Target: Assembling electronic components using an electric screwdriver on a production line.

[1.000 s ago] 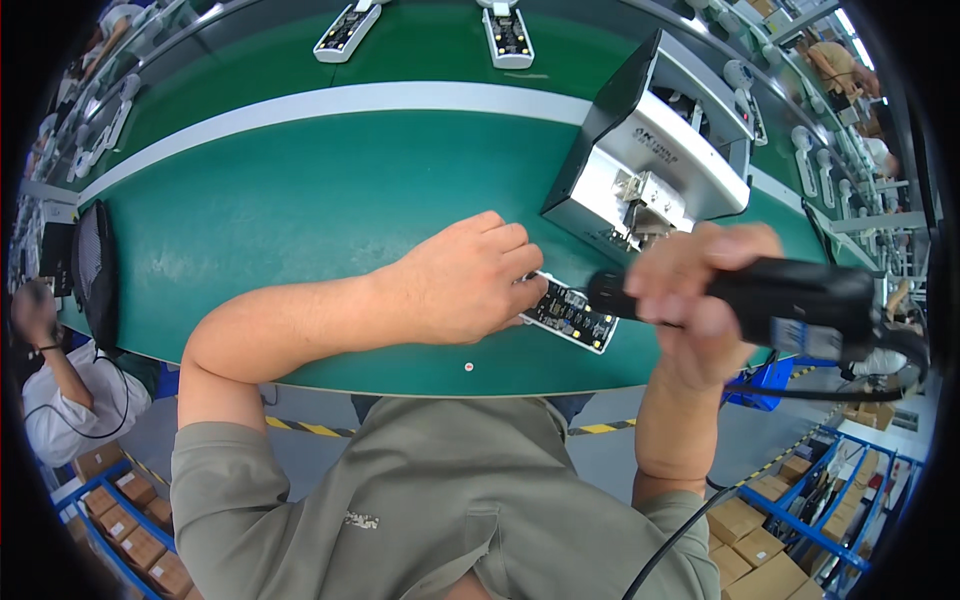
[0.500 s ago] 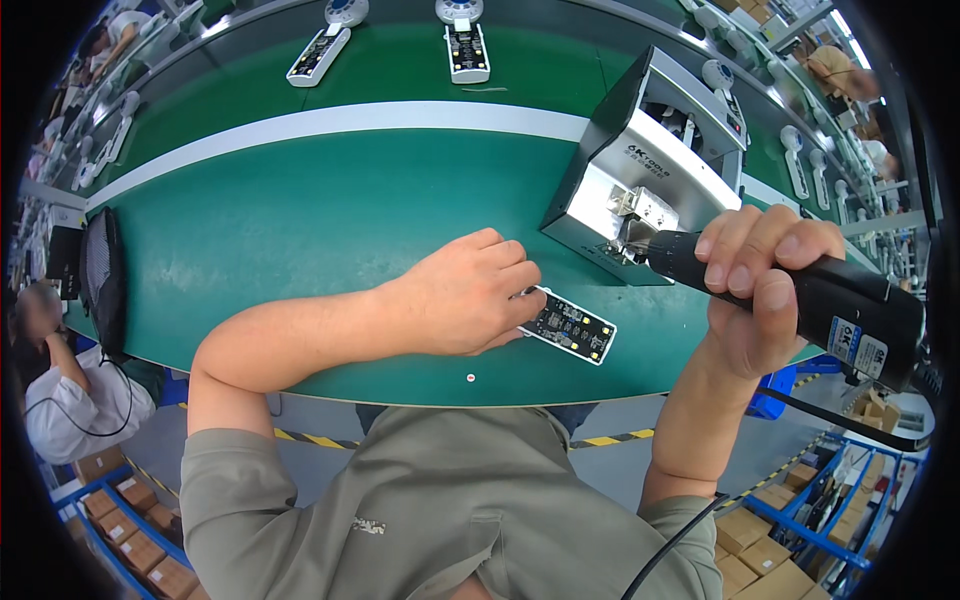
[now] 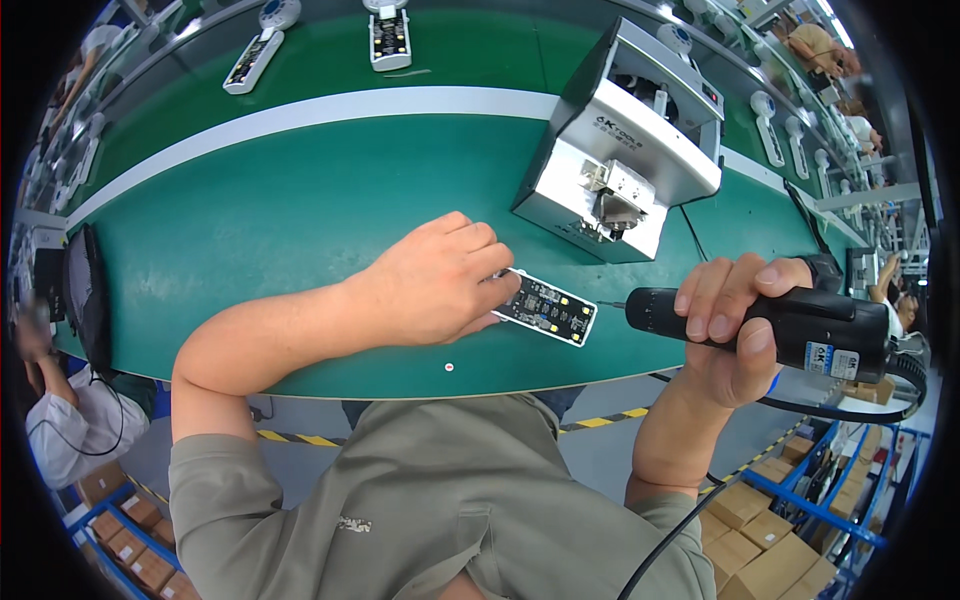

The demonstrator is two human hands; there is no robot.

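My left hand (image 3: 438,283) lies flat on the green bench, its fingertips pressing down the left end of a small white-rimmed device with a dark circuit board (image 3: 548,307). My right hand (image 3: 733,330) is closed around a black electric screwdriver (image 3: 790,325) held level, its thin bit pointing left, just off the board's right end. A grey metal screw feeder box (image 3: 620,150) stands behind the board. A tiny white screw-like speck (image 3: 449,366) rests near the bench's front edge.
Two more white devices (image 3: 255,55) (image 3: 389,38) lie on the far belt beyond a white stripe (image 3: 300,110). Other people sit at the left (image 3: 60,430) and far right. Cardboard boxes (image 3: 760,540) fill blue racks below. A black cable (image 3: 830,408) hangs from the screwdriver.
My right hand has swung the screwdriver away from the feeder box and lowered it toward the board's right end. The left hand has stayed on the board.
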